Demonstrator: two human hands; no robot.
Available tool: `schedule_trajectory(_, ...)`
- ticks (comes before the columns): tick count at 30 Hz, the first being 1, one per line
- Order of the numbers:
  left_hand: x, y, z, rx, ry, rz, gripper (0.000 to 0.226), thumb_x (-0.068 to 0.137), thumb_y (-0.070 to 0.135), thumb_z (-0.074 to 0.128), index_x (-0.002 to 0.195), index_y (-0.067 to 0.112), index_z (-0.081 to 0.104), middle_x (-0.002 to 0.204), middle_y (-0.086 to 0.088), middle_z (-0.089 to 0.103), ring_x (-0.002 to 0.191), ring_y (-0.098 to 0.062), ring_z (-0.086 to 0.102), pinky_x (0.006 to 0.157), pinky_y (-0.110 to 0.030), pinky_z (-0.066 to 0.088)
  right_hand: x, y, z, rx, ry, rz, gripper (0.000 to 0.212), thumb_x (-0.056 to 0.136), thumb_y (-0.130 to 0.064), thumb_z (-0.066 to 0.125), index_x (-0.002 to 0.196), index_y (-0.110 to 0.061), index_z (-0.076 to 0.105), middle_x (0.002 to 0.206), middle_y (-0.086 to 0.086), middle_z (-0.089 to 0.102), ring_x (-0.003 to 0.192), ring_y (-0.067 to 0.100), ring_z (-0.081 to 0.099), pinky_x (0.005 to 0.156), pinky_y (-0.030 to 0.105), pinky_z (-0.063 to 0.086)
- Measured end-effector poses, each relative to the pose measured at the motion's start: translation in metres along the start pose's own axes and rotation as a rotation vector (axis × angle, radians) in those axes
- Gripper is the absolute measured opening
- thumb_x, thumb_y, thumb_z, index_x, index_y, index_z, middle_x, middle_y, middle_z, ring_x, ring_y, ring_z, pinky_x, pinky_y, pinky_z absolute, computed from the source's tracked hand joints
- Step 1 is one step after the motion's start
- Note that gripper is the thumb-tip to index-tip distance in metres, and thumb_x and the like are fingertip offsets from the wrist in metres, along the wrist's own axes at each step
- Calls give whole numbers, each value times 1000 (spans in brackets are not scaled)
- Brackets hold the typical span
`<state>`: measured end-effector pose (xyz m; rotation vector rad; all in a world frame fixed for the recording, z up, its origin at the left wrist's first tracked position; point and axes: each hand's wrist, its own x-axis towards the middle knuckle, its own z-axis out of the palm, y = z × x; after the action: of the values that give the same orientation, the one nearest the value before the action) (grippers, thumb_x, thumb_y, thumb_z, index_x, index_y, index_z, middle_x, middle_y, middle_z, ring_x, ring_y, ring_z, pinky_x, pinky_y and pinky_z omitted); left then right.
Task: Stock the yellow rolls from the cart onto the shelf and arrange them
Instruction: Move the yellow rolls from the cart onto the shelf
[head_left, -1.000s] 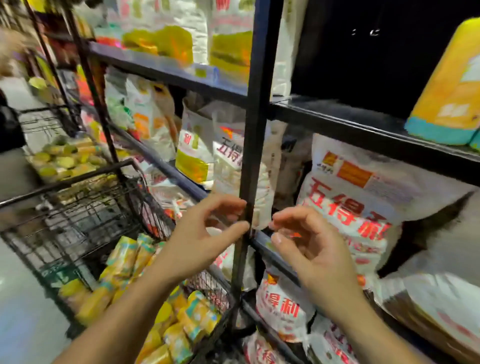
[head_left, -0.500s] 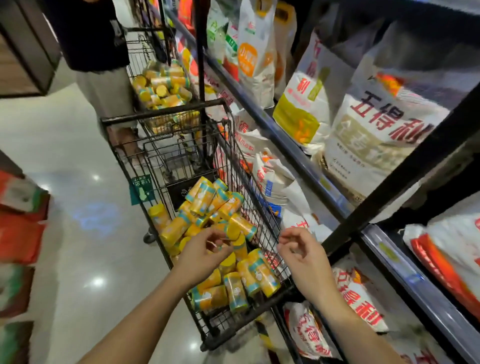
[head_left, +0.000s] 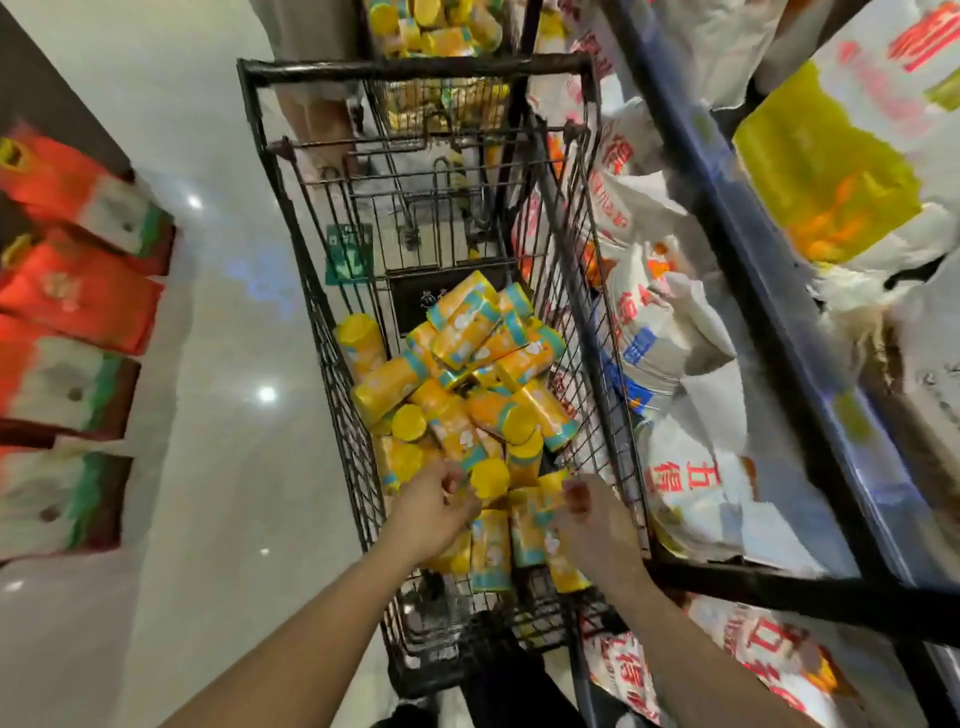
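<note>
Honestly, everything's motion-smeared, so labels and fingertips are mush. My forearms cover the near end of the cart (head_left: 415, 67), and the shelf (head_left: 727, 218) at 3 o'clock runs off frame. The yellow rolls (head_left: 457, 374) sit heaped in the cart basket, dead centre. My left hand (head_left: 436, 512) is curled, fingertips against an upright roll (head_left: 489, 480) at its 1 o'clock. My right hand (head_left: 592, 525) curls over a lying roll (head_left: 530, 525). Can't tell whether either grip has actually closed.
</note>
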<state>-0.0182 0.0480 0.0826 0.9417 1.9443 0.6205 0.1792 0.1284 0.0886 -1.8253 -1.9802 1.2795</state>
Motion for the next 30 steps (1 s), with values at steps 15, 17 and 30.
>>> schedule_trajectory(15,99,-68,92,34,-42,-308,64,82,32,76,136,15,44,138,-5,41,125,-24,48,100,-35,44,86,126,72,-430,-352,326,80,83,-29,72,150,-8,32,140,14,47,121,34,52,98,43,48)
schedule_trajectory(17,109,-72,102,11,-47,-311,69,83,28,76,139,15,40,139,-4,40,129,-24,45,102,-34,41,92,134,76,-391,-354,389,85,80,-29,74,150,-9,29,135,13,52,119,34,55,96,42,50)
schedule_trajectory(30,141,-84,151,114,37,-336,83,76,31,80,140,18,29,137,0,35,131,-24,39,97,-51,47,93,175,83,-386,-424,597,74,68,-36,83,122,-11,39,111,10,66,103,32,64,84,37,53)
